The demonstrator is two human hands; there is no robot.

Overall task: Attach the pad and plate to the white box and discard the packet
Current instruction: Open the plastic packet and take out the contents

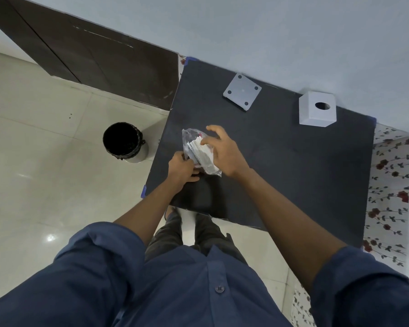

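Note:
A clear plastic packet [194, 140] with a stack of white pads inside lies near the front left of the black table [281, 166]. My left hand [182, 169] grips the packet's near end. My right hand [224, 151] rests on the packet from the right, fingers spread over the pad stack. A white square plate [242, 91] with a dark hole in each corner lies at the back of the table. The white box [316, 112], with one round hole in its top, stands at the back right.
A round bin [125, 142] lined with a black bag stands on the tiled floor left of the table. A dark wooden panel [92, 50] runs along the wall at the back left. A floral cloth [387, 185] shows at the table's right side.

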